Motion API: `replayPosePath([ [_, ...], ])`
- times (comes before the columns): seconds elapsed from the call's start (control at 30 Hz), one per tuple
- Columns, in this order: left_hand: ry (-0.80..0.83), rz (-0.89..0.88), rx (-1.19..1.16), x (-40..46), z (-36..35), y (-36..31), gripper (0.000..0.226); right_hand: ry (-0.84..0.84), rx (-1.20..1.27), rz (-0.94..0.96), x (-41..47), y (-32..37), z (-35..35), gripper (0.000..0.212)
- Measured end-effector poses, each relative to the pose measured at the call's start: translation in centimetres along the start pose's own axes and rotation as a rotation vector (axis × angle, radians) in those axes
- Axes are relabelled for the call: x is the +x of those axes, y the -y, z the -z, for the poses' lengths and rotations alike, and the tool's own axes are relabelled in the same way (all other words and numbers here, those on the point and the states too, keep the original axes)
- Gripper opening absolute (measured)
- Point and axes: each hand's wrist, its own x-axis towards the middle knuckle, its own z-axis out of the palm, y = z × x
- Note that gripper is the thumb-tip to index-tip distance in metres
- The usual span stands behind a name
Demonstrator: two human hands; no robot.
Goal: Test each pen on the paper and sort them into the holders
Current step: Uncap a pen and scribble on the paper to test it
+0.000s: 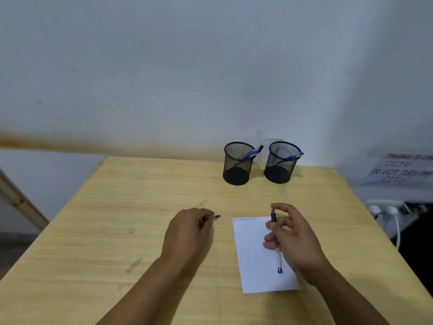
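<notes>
Pen [276,242] in right hand [293,240], cap [212,218] in left hand [187,231].

Two holders [238,164] [282,163] stand side by side behind the paper [255,254], each with pens inside.

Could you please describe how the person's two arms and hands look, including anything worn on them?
Both forearms are bare as far as the picture shows: no sleeves, gloves, watch or bracelet. The left hand and the right hand show no rings on the fingers that can be seen, though the image is soft. No cables or markings appear on either arm.
</notes>
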Motion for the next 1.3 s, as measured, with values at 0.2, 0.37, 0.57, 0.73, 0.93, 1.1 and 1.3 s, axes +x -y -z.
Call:
replayPosePath([
  [0.2, -0.035, -0.094, 0.113, 0.3, -0.7, 0.0, 0.015, -0.074, 0.305, -0.094, 0.4, -0.6, 0.7, 0.022],
  [0.37, 0.011, -0.316, 0.102, -1.5, -1.4, -0.9, 0.035, -0.060, 0.351, -0.059, 0.8, -1.2, 1.1, 0.024],
  [0.57, 0.297, -0.371, 0.256, -2.3, -2.8, -1.4, 0.081, -0.181, 0.078, 0.067, 1.7, -1.2, -0.3, 0.022],
  [0.73, 0.332, -0.393, 0.399, -2.2, -3.4, -1.1, 0.086, -0.174, 0.025, 0.046, 3.0, -1.4, -1.1, 0.010],
  [0.93, 0.308, -0.390, 0.408, -2.2, -3.6, -1.0, 0.086, -0.203, -0.138, 0.137, 3.5, -2.1, -0.9, 0.015],
  [1.1, 0.312, -0.381, 0.394, -2.1, -3.6, -1.0, 0.086, -0.236, -0.228, 0.154, 3.7, -2.5, -1.1, 0.010],
  [1.3, 0.318, -0.372, 0.402, -2.0, -3.8, -0.9, 0.086, -0.263, -0.362, 0.249, 3.8, -2.6, -1.3, 0.009],
])
